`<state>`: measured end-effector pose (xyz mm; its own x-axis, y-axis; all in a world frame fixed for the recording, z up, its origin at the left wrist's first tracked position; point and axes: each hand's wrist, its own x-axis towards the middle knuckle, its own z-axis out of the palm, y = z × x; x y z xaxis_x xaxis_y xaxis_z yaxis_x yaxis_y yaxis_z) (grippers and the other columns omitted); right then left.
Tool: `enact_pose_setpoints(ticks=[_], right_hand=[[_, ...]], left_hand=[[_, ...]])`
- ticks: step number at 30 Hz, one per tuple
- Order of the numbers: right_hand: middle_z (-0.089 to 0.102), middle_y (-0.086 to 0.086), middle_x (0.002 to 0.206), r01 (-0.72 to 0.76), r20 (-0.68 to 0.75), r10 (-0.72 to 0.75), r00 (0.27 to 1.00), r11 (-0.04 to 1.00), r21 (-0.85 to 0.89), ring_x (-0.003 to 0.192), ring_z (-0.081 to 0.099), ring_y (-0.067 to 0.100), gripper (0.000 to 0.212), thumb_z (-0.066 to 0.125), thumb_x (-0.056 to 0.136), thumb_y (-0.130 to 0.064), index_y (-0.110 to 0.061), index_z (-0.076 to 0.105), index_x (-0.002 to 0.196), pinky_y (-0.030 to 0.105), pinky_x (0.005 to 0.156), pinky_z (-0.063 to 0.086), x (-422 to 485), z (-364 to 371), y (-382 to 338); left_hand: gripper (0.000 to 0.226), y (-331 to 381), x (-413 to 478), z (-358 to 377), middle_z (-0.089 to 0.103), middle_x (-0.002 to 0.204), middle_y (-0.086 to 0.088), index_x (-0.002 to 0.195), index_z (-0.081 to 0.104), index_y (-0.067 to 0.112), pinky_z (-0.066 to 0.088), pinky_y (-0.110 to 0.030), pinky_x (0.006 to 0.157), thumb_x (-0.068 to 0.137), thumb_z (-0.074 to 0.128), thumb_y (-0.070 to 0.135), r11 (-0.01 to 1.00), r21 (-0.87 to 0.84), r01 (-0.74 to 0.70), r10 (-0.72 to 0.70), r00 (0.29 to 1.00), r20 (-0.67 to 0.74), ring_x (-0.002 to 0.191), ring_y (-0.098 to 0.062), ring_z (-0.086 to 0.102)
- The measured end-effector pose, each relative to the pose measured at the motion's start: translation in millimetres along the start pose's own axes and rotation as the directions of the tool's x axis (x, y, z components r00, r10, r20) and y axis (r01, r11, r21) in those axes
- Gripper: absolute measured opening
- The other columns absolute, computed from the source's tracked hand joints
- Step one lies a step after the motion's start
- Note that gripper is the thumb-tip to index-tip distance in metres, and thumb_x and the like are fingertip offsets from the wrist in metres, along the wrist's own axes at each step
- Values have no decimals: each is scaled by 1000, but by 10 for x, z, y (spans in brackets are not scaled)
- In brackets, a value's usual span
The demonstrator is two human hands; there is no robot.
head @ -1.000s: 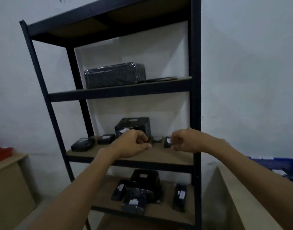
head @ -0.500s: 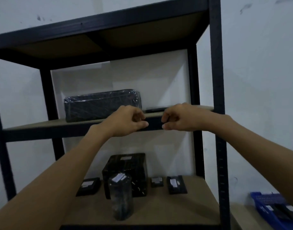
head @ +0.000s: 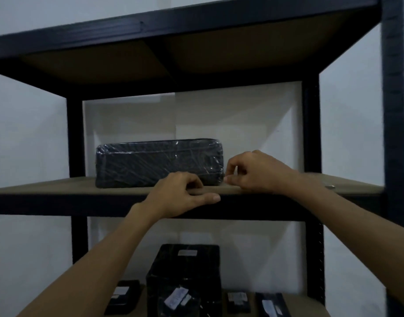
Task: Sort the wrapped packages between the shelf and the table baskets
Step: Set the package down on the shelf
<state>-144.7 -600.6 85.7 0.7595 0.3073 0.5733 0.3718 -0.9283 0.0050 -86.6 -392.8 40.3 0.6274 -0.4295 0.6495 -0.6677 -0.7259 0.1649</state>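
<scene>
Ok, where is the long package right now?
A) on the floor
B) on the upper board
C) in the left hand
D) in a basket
B: the package lies flat on the upper board, toward its left side.

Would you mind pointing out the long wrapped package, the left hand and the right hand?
long wrapped package (head: 150, 163): head view, front face.
left hand (head: 175, 197): head view, its back.
right hand (head: 258, 172): head view, its back.

Your left hand (head: 180, 195) hides part of the long package's (head: 150, 163) lower edge; lower-shelf labels (head: 187, 252) are too blurred to read.
</scene>
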Motion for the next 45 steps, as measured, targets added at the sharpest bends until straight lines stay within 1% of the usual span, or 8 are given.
enact_pose_setpoints(ticks=[3,6,9,14,19,25,33,45], right_hand=[[54,-3,106,57,-141,-68,988,995,-84,96,53,16,33,63,85,-40,-24,56,113,33,81,47,298,192,-32],[30,9,146,24,-260,-94,961,965,-260,130,37,28,74,64,83,-42,-21,27,144,42,101,41,583,316,-37],[3,8,159,-36,-239,-19,971,974,-223,145,10,30,89,64,83,-46,-23,11,151,49,114,26,859,354,-20],[38,6,143,12,-183,-2,983,999,52,124,45,28,70,67,84,-37,-19,32,143,38,102,41,887,454,-50],[39,5,137,36,-417,-123,901,977,-209,113,44,28,65,64,85,-41,-19,37,139,37,92,46,679,533,-121],[56,13,117,40,-512,-227,829,936,-349,91,57,31,65,76,71,-42,-15,54,126,36,57,55,584,516,-177],[55,13,99,61,-545,-313,778,901,-430,78,56,26,48,70,70,-42,-14,61,108,31,54,46,502,474,-266],[56,13,102,47,-569,-275,775,923,-382,81,56,26,45,71,73,-38,-14,59,110,30,57,47,520,498,-254]], left_hand=[[75,-98,11,-12,64,83,16,90,68,30,49,-27,69,57,46,93,999,37,-8,9,999,-31,77,1,57],[74,-126,-17,61,60,84,16,87,65,31,47,-29,71,59,37,94,991,125,-41,54,993,-106,79,-1,54],[75,-144,-70,155,58,81,14,86,63,28,40,-25,65,68,27,91,964,250,-86,139,969,-204,79,-3,50],[71,-204,-79,252,58,75,8,81,64,19,41,-24,59,80,31,82,934,306,-185,283,907,-313,75,-9,51],[58,-273,-82,370,55,71,3,75,61,15,42,-25,59,89,41,67,886,364,-289,432,799,-418,67,-12,51],[56,-281,-80,388,56,71,2,75,61,15,45,-27,57,91,41,64,875,384,-294,453,776,-439,67,-14,52],[54,-271,-92,405,58,71,0,76,64,14,43,-27,55,89,43,62,874,393,-285,456,760,-463,66,-15,54],[54,-234,-104,411,59,71,0,75,64,14,43,-27,54,88,43,62,890,373,-260,423,776,-467,65,-15,53]])
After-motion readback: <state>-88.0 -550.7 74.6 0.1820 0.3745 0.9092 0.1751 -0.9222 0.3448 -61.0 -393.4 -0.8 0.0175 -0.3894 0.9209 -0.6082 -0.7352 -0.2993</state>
